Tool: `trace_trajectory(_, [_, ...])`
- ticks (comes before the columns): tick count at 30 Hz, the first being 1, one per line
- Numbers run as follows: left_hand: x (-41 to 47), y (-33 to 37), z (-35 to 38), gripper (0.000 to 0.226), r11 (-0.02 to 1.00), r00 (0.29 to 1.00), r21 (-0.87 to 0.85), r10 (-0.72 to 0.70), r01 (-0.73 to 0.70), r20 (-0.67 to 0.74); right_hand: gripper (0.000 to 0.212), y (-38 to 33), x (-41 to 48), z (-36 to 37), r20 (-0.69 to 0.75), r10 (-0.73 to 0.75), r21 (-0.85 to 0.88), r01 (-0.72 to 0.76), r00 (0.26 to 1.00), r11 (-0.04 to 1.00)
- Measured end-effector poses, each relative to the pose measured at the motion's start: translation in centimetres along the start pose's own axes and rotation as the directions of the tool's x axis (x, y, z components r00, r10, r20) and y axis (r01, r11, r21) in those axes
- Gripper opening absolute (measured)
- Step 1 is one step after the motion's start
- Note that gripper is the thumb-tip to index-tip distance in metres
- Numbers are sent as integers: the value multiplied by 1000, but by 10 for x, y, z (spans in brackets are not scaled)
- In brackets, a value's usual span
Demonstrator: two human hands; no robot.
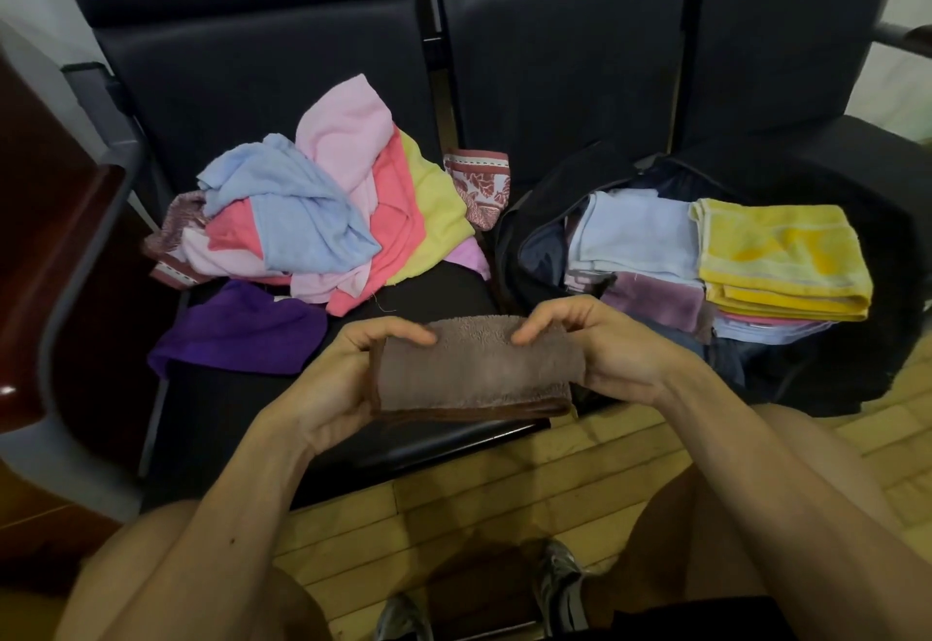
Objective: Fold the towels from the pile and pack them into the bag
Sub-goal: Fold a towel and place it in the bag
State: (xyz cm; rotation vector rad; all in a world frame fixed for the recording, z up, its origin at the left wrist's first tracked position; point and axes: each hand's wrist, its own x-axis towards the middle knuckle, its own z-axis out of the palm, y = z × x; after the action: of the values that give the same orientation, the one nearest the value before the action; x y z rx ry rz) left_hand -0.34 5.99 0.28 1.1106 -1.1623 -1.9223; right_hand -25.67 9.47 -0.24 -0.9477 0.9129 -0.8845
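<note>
A person holds a folded brown towel (476, 370) in both hands above a seat edge.

The left hand (343, 378) and right hand (600, 348) each pinch an end, thumbs on top. The loose pile (323, 216) lies left; the open bag (544, 216), already holding folded towels, sits right. Folding looks finished; next, likely carrying it right into the bag.
</note>
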Motion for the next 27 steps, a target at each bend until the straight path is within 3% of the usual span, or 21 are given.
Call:
trace_trajectory(2, [-1, 1, 3, 61, 1000, 1000, -2, 0, 0, 26, 50, -2, -2, -1, 20, -2, 0, 2, 1000, 1000])
trace_trajectory(7, [2, -1, 6, 59, 999, 999, 13, 33, -34, 37, 46, -3, -7, -3, 37, -37, -27, 38, 999, 999])
trace_trajectory(10, [0, 1, 4, 34, 998, 996, -22, 63, -62, 57, 23, -2, -7, -6, 208, -27, 82, 10, 978, 997])
trace_trajectory(12, [0, 1, 3, 14, 996, 991, -41, 87, -84, 99, 43, 2, -6, -10, 309, -2, 195, -61, 951, 979])
trace_trajectory(15, [-2, 4, 8, 7, 989, 987, -78, 131, -124, 93, 72, 6, -4, -4, 213, 126, 89, -148, 969, 985])
trace_trajectory(18, [0, 12, 18, 24, 981, 988, -159, 123, -108, 88, 59, 3, -3, 5, 129, 168, -82, -158, 977, 984])
trace_trajectory(22, [11, 17, 30, 38, 984, 989, -162, 97, -78, 114, 38, -11, -14, -4, 14, 110, -145, -107, 994, 984])
trace_trajectory(24, [21, 13, 40, 41, 991, 988, -61, 122, -116, 91, 32, -20, -20, -20, -102, 101, -240, -124, 990, 963])
trace_trajectory(26, [31, 4, 50, 21, 971, 979, 166, 147, -170, 143, 31, -24, -27, -42, -181, 93, -394, -159, 979, 905])
trace_trajectory(27, [36, -2, 54, 23, 934, 974, 306, 130, -184, 187, 31, -24, -31, -53, -206, 75, -484, -168, 976, 859])
